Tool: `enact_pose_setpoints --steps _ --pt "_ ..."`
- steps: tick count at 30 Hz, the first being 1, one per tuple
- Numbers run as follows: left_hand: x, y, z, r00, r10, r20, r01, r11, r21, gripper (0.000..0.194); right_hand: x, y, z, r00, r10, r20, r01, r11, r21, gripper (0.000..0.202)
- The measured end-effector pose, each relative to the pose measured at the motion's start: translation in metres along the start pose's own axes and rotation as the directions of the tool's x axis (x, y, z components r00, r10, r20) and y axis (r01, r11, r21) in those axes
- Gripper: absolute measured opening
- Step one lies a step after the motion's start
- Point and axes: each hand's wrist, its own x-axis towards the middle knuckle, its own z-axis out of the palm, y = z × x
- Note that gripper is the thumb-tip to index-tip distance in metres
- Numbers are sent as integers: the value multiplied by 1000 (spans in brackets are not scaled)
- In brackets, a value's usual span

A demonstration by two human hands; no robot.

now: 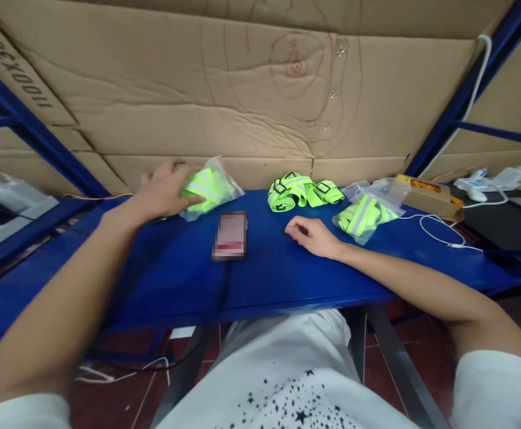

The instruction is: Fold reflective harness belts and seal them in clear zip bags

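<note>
My left hand (165, 189) is at the left part of the table, fingers spread and slightly blurred. Its thumb and fingertips overlap the near side of a clear plastic bag with a folded neon yellow-green reflective strap (209, 186) inside; a firm grip does not show. Resting on the blue table, my right hand (311, 235) is loosely curled with nothing visible in it. Beyond it lies an unbagged reflective strap (298, 190) with black buckles, partly rolled. To its right is another bagged reflective strap (362, 215).
A phone (230, 236) with a dark cable lies on the blue table (269, 280). At the right are an empty-looking clear bag (392, 189), a brown cardboard box (430, 199) and white cables (434, 229). Cardboard (175, 89) stands behind, between blue frame posts.
</note>
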Motion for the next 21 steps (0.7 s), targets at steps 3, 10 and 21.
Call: enact_pose_setpoints --steps 3,10,21 --pt "-2 -6 11 996 -63 -57 70 990 122 58 -4 -13 -4 987 -109 114 135 956 -262 16" --pt "-5 -1 40 999 -22 26 19 993 114 59 49 -20 -52 985 -86 150 173 500 -849 58" --pt "2 13 32 994 1 -108 11 994 111 55 180 -9 -77 985 171 30 -83 619 -781 40"
